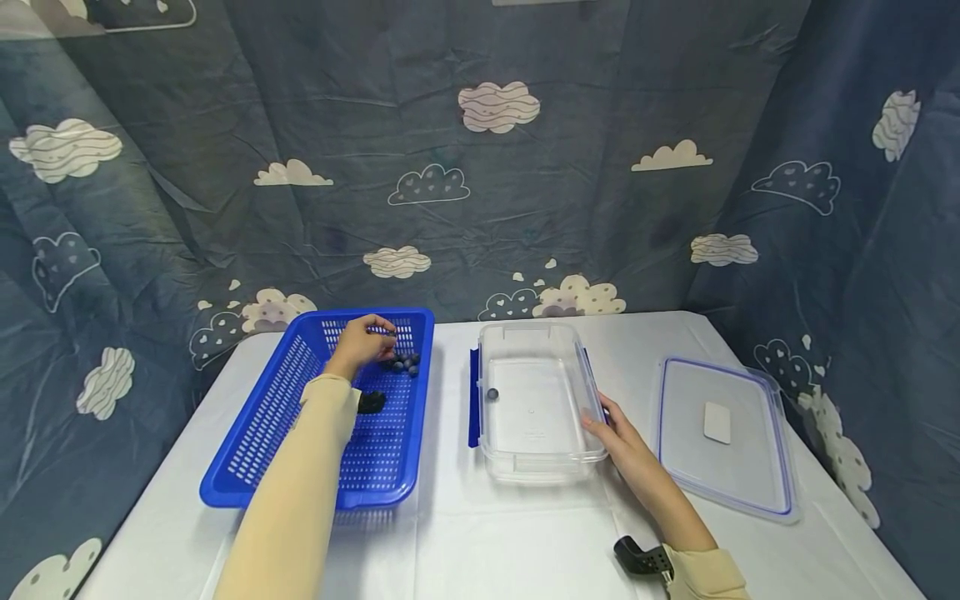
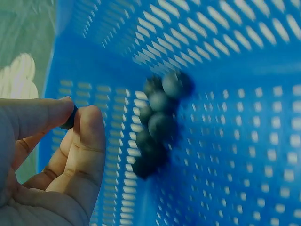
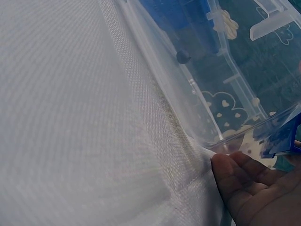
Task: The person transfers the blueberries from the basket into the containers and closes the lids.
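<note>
Keep the pinch light: the left hand (image 1: 363,343) holds 1 round, dark berry (image 2: 69,119) thumb-to-fingertip at the 1 o'clock of the slotted plastic basket (image 1: 426,400), near matte loose berries (image 2: 162,127). The right hand (image 1: 628,446) seems, fingers partly hidden, to grip the clear, round-cornered box (image 1: 532,375) at 4 o'clock, steadying it; 1 smooth berry inside (image 1: 492,393) sits at 9.

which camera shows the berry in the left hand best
The left wrist view: it shows the berry close up, pinched in the left hand, though partly covered. The head view gives only a tiny dark bit at that hand, seen from farther off. The right wrist view does not show it.
</note>
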The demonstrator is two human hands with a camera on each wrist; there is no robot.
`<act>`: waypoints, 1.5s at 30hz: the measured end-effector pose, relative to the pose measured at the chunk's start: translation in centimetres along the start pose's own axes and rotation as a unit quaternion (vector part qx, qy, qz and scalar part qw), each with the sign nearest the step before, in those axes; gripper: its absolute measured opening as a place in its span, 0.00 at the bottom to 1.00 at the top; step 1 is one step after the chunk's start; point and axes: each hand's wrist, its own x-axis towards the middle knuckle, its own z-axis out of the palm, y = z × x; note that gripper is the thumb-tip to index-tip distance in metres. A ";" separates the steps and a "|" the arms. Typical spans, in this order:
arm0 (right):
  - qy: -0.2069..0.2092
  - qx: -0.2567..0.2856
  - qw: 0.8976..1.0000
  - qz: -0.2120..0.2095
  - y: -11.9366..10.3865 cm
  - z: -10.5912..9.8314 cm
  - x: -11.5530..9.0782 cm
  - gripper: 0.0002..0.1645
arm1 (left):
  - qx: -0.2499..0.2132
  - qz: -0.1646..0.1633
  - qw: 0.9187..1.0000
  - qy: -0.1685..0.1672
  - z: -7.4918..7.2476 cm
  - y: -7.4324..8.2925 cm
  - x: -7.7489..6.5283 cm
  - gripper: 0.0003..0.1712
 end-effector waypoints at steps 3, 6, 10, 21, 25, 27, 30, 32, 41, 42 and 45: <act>0.000 0.000 1.000 0.000 0.1 0.0 0.0 0.45 | -0.042 0.006 0.999 -0.015 0.6 0.8 -0.3 0.15; 0.003 0.000 1.000 -0.001 0.1 -0.1 0.0 0.44 | -0.064 0.005 0.998 -0.024 1.2 1.6 -0.6 0.16; 0.003 0.000 1.000 0.001 0.1 0.0 -0.1 0.44 | -0.071 0.003 0.997 -0.037 1.7 2.5 -0.7 0.15; -0.002 -0.003 1.000 0.009 0.1 -0.2 -0.2 0.46 | -0.084 0.030 0.994 -0.061 3.4 5.4 -0.6 0.15; 0.001 -0.004 1.000 0.011 0.2 -0.3 -0.3 0.47 | -0.080 0.042 0.994 -0.067 5.1 6.6 -0.8 0.12; 0.002 -0.005 1.000 0.010 0.2 -0.3 -0.3 0.47 | -0.082 0.045 0.993 -0.073 6.2 7.2 -0.9 0.11; 0.001 -0.007 1.000 0.011 0.2 -0.3 -0.4 0.47 | -0.081 0.050 0.991 -0.090 7.7 8.0 -1.1 0.11; 0.001 -0.007 1.000 0.011 0.2 -0.2 -0.3 0.46 | -0.079 0.052 0.990 -0.100 8.6 8.4 -1.2 0.11; -0.001 -0.010 1.000 0.012 0.0 -0.1 -0.2 0.46 | -0.035 0.065 0.988 -0.133 12.5 9.4 -1.9 0.11; 0.000 -0.010 1.000 0.012 0.0 -0.1 -0.2 0.46 | -0.028 0.065 0.988 -0.137 12.9 9.4 -1.9 0.10; 0.001 -0.012 1.000 0.012 -0.1 -0.1 -0.2 0.46 | 0.002 0.067 0.987 -0.144 13.8 9.2 -2.0 0.10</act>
